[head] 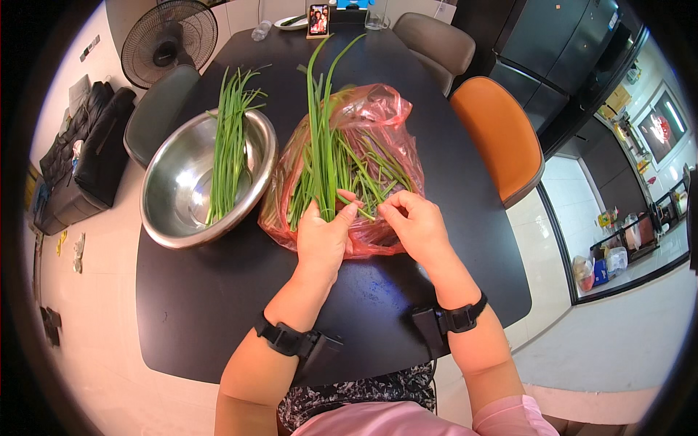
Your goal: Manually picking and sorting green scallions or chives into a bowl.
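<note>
My left hand is closed around the lower ends of several long green chives, whose tips point away from me. Close on its right, my right hand has thumb and forefinger together at the right end of a short green stem; whether it pinches the stem I cannot tell. Beneath and behind both hands lies an open red plastic bag full of loose green stalks. To the left, a bundle of chives rests in a stainless steel bowl, its tips over the far rim.
The dark table carries a phone on a stand, a white plate, a clear plastic bottle and a glass at its far end. Chairs stand around it, an orange one at right. A fan is far left.
</note>
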### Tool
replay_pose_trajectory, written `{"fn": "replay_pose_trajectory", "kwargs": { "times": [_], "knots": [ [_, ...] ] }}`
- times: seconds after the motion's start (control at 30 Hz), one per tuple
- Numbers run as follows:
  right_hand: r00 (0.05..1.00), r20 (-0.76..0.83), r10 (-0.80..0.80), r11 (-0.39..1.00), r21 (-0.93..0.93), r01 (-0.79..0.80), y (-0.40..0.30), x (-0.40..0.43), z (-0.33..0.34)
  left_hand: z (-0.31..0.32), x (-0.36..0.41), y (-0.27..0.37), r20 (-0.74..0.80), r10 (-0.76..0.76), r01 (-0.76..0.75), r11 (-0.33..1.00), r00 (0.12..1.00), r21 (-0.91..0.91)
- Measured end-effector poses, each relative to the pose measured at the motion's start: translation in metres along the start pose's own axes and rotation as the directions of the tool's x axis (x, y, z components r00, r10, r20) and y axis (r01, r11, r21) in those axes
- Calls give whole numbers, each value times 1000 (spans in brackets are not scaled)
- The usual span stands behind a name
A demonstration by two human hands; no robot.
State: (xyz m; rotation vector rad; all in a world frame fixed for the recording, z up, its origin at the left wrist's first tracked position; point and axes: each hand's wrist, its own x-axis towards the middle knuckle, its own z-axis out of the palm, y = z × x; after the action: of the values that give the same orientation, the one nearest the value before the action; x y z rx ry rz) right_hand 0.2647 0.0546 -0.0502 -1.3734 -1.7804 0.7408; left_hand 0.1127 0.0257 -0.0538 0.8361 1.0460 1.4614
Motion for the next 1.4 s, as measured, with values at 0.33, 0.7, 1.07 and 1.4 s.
{"fn": "replay_pose_trajectory", "kwargs": {
  "times": [0.33, 0.7, 1.07, 1.4],
  "knots": [
    [995, -104, -3, 995, 100, 13, 0, -1, 0, 0, -1, 0, 18, -3, 3, 999, 1000, -35],
    [987, 63, -147, 970, 204, 132, -7, -2, 0, -2, 1, -1, 27, -20, 22, 997, 999, -81],
    [972, 205, -115, 983, 161, 83, -11, -6, 0, -3, 0, 1, 23, -16, 20, 984, 1000, -175],
    [995, 74, -68, 989, 135, 57, 2, 0, -2, -12, -2, 36, -6, 44, -44, 972, 999, -231]
  ]
}}
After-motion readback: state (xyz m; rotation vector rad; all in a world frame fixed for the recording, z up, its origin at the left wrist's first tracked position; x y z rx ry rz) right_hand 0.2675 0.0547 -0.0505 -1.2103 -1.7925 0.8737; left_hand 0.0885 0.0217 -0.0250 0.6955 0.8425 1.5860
